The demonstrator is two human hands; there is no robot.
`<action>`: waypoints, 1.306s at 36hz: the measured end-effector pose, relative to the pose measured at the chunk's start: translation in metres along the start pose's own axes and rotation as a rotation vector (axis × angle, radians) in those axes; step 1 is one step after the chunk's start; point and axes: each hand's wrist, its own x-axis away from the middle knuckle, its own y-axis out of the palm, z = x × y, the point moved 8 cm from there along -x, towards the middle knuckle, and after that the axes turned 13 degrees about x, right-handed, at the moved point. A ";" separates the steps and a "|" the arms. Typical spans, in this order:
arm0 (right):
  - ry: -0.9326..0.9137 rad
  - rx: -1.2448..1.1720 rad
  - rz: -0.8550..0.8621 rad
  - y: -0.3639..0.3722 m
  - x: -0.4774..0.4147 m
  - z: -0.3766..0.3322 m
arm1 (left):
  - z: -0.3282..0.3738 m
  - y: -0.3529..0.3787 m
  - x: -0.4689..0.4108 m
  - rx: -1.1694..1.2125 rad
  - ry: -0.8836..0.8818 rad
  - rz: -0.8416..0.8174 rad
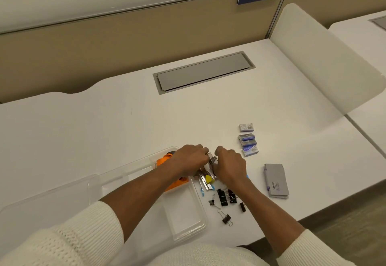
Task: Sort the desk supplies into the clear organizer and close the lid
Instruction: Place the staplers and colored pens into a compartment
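A clear plastic organizer (pixel 183 219) lies open on the white desk, with an orange tool (pixel 165 159) in its far compartment, partly under my left arm. My left hand (pixel 188 157) and my right hand (pixel 229 166) meet just right of the organizer, both closed around a bundle of small metal pieces (pixel 205 174) with a yellow bit (pixel 208 179) among them. Several black binder clips (pixel 224 197) lie below my right hand. Small staple boxes (pixel 247 141) sit in a column to the right. A grey card box (pixel 275 180) lies further right.
The clear lid (pixel 48 203) rests flat to the left of the organizer. A grey cable hatch (pixel 203 72) is set into the desk at the back. A white divider panel (pixel 325 56) rises on the right. The desk's front edge runs close below the binder clips.
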 end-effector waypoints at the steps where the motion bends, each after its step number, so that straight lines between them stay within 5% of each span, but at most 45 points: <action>1: 0.007 -0.026 -0.012 0.000 -0.003 0.000 | -0.001 -0.002 0.000 -0.013 0.000 0.006; 12: 0.223 -0.376 0.088 -0.025 -0.017 0.029 | 0.005 -0.005 -0.001 -0.079 0.089 -0.023; 22: 0.328 -0.562 0.187 -0.067 -0.006 0.076 | 0.037 0.008 -0.013 -0.200 0.367 -0.155; 34: 0.371 -0.694 0.223 -0.054 0.015 0.106 | 0.038 0.013 -0.021 -0.217 0.353 -0.269; 47: 0.347 -0.870 0.226 -0.077 0.046 0.105 | -0.011 -0.041 0.011 0.590 -0.028 0.175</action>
